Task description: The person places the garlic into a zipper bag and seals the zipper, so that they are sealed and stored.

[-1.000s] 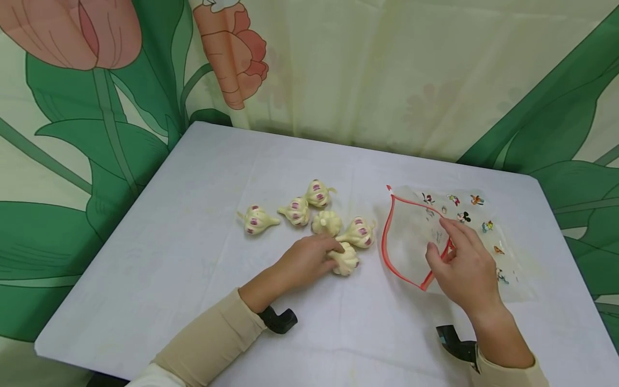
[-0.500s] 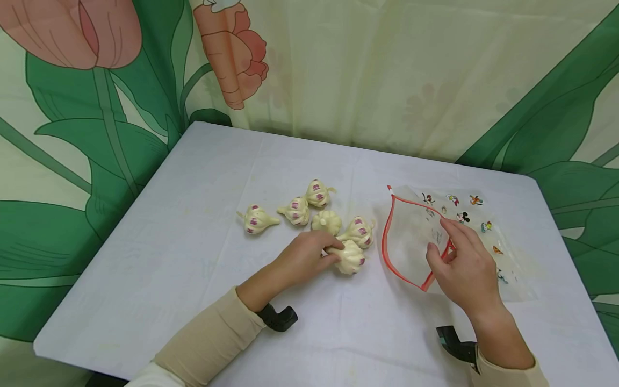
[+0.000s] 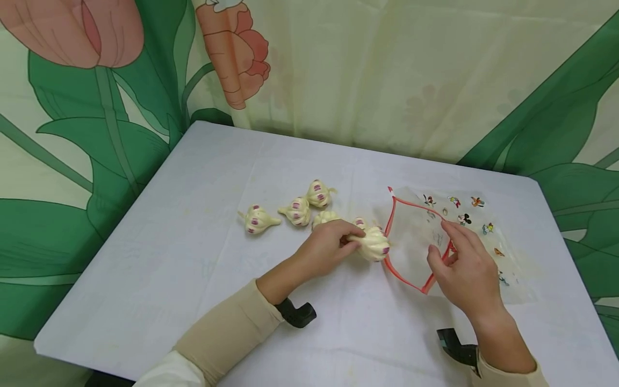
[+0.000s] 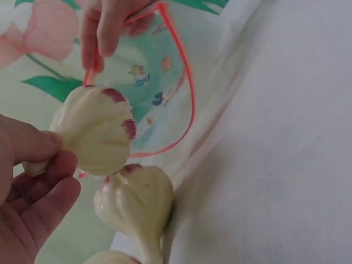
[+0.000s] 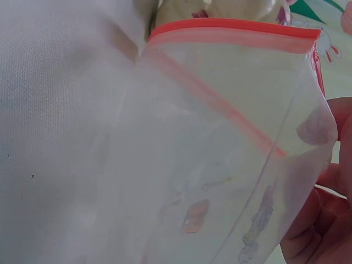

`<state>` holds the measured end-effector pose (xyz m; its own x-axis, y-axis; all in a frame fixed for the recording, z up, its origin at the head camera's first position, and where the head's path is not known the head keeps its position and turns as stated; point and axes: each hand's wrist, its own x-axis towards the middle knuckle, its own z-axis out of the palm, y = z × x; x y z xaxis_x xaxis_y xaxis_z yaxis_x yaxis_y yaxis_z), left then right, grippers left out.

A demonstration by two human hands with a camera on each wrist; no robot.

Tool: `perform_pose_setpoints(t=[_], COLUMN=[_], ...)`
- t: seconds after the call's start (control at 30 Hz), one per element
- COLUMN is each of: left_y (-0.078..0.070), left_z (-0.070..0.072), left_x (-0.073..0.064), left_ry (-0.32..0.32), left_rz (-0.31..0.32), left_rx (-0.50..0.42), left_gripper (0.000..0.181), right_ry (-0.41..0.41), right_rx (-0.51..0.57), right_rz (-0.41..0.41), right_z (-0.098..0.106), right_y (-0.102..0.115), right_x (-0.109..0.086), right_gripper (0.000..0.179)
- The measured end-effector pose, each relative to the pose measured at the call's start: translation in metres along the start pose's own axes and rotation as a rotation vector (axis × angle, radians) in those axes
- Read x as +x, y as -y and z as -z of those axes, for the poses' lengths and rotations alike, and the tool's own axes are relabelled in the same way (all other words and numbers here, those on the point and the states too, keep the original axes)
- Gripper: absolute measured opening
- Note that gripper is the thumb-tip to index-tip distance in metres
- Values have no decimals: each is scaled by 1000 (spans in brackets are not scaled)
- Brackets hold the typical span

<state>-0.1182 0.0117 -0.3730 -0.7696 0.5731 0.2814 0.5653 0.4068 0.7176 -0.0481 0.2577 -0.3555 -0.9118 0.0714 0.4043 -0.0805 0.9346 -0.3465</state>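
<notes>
My left hand (image 3: 326, 248) pinches a garlic bulb (image 3: 373, 244) by its stem, thumb and fingers closed on it. In the head view that bulb overlaps the left edge of the red-rimmed mouth of a clear zip bag (image 3: 411, 236). The bag mouth gapes toward the left. My right hand (image 3: 466, 269) pinches the rim on the near right side; in the right wrist view its fingers (image 5: 308, 220) show at the bag's edge. Behind the held bulb lies another garlic bulb (image 4: 135, 201), mostly covered in the head view.
Left of the bag, more garlic bulbs lie on the white table: one far left (image 3: 258, 219), two touching (image 3: 318, 193), and one partly behind my left hand (image 3: 325, 217). Cartoon figures are printed on the bag. A patterned curtain (image 3: 348, 70) hangs behind the table.
My left hand has lifted the garlic bulb from beside the others and carried it right and slightly away, up to the bag mouth. My right hand and the bag have hardly moved.
</notes>
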Motion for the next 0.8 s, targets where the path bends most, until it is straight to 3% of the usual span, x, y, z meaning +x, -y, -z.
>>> perform_pose_setpoints(t=[0.2, 0.47, 0.63, 0.8], left_y=[-7, -13, -18, -21], left_z=[-20, -46, -59, -69], left_x=[20, 42, 54, 61], left_ry=[8, 39, 62, 41], left_rz=[21, 153, 181, 226], left_rx=[-68, -101, -142, -187], left_gripper=[16, 16, 15, 13], right_ry=[-20, -32, -61, -79], right_rx=[10, 7, 11, 20], right_rz=[22, 59, 91, 110], right_z=[1, 1, 0, 0], right_y=[0, 1, 0, 0], right_x=[0, 1, 1, 2], right_gripper=[54, 54, 52, 51])
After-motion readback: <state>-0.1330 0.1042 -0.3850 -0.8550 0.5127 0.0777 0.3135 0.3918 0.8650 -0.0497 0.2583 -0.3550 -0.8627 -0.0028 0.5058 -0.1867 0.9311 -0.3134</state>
